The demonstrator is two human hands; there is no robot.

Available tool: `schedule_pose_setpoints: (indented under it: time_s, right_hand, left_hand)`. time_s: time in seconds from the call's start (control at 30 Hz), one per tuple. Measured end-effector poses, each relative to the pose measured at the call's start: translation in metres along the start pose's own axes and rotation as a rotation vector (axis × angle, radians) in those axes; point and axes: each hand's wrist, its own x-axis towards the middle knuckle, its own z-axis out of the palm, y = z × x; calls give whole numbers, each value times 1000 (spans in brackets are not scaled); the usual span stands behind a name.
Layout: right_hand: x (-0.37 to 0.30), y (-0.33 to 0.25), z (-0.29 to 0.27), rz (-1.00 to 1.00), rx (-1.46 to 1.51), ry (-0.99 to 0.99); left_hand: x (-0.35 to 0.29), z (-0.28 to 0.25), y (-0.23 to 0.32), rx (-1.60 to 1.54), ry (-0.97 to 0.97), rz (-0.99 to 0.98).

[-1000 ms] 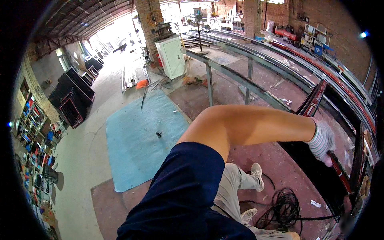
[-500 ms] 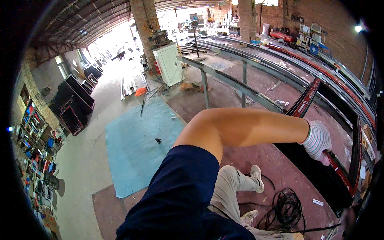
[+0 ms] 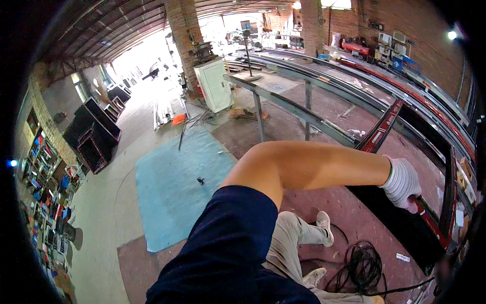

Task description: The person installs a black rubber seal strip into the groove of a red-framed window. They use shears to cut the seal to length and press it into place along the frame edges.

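My left arm reaches across to the right, and my left hand [image 3: 403, 185] wears a white knit glove with coloured stripes and pink fingertips. Its fingers are closed on the near bar of a black rectangular frame [image 3: 447, 177] with red film along its sides. The frame lies tilted at the right, over a steel stand [image 3: 321, 121]. A black panel [image 3: 392, 215] shows just below the glove. My right hand cannot be made out; only a dark blurred patch shows at the lower right rim.
A coiled black cable [image 3: 362, 266] lies on the red floor near my feet. A blue mat [image 3: 177, 187] with a small dark object is to the left. Behind the stand stretch long metal profiles [image 3: 364, 96]; a pale cabinet [image 3: 215, 83] stands by a brick pillar.
The frame's far-left bar has shifted and turned slightly, so more of its red film shows. My left hand stays on the near bar, and the view has moved a little.
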Motion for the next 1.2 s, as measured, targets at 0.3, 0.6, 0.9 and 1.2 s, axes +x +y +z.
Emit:
schedule_pose_setpoints:
  time_s: [0.3,0.6,0.9,1.2]
  right_hand:
    - [5,-59,14,113,148,-26]
    - [1,-83,17,210,262,38]
    - [2,-25,13,212,283,58]
    - [1,-49,12,299,94,25]
  left_hand:
    - [19,16,-2,-63,58,30]
    - [9,7,-24,-166,224,107]
    - [-117,-22,-121,-453,527,-64]
    - [-141,11,-139,-473,463,-116]
